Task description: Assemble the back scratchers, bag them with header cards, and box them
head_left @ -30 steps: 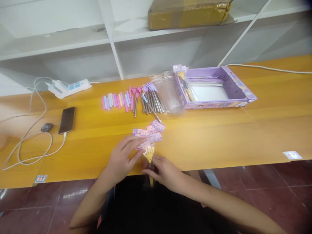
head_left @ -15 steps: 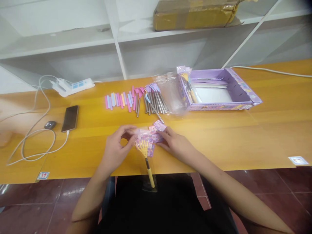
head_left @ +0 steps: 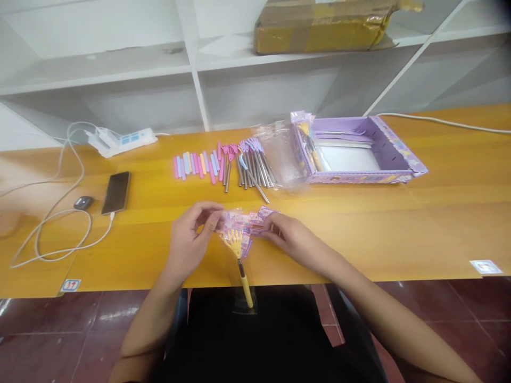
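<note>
A yellow hand-shaped back scratcher (head_left: 246,290) in a clear bag lies across the table's front edge, its handle hanging toward my lap. My left hand (head_left: 190,236) pinches the clear bag (head_left: 228,219) at its upper end, thumb and forefinger together. On the right, my right hand (head_left: 290,236) has its fingers closed on a small printed card (head_left: 266,213). Several more pink and purple printed cards (head_left: 246,243) lie between the hands, partly under the bag. Beyond them are back scratchers with metal rods (head_left: 255,167) and pink, purple or blue heads.
Short coloured tubes (head_left: 195,164) lie left of the rods. Clear bags (head_left: 281,154) sit beside a purple display box (head_left: 359,175) holding a bagged yellow back scratcher. Farther left are a phone (head_left: 115,192), a mouse (head_left: 83,202), cables and a power strip (head_left: 120,142). A taped carton (head_left: 319,29) rests on the shelf.
My right hand has shifted slightly to the right, and the upper cards have shifted and tilted with it. My left hand stays at the top of the bag.
</note>
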A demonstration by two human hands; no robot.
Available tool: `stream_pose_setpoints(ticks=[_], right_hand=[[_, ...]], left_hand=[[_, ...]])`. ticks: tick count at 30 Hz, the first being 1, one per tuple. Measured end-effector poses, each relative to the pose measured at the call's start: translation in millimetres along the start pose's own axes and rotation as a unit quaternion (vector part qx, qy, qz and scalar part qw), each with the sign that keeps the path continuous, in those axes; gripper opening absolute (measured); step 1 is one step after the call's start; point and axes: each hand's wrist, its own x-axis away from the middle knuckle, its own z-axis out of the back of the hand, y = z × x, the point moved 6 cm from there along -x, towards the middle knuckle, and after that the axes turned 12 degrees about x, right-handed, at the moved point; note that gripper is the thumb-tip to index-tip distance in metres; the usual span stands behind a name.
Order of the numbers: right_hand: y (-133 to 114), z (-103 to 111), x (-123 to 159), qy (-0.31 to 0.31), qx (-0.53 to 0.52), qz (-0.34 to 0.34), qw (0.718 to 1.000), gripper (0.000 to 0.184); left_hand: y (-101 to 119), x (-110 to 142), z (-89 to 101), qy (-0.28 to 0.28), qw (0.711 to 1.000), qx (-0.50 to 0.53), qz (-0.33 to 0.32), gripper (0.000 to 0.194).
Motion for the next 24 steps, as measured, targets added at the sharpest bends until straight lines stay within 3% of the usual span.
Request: stream_pose_setpoints(ticks=[5, 8, 13, 18, 24], right_hand=[[-38.7, 49.3, 8.2, 0.119, -0.137, 0.029, 0.983, 0.011], [-66.9, 65.0, 8.4, 0.134, -0.179, 0.094, 0.970, 0.010], [-90.7, 68.1, -10.2, 0.150, -0.074, 0.162, 0.972, 0.006], [-87.7, 70.6, -27.2, 0.218, -0.036, 0.170, 0.960, 0.005], [-85.5, 70.3, -32.0, 0.224, -0.020, 0.163, 0.961, 0.010]], left_hand=[[4.4, 0.2, -1.4, 0.020, 0.999, 0.024, 0.012, 0.031], [7.2, -0.6, -3.9, 0.016, 1.000, 0.022, 0.012, 0.031], [9.2, -1.4, -6.7, 0.005, 1.000, -0.011, 0.005, 0.028], [9.6, 0.6, -7.1, 0.020, 1.000, -0.016, 0.000, 0.026], [8.9, 1.0, -9.3, 0.024, 0.999, 0.030, 0.013, 0.029]])
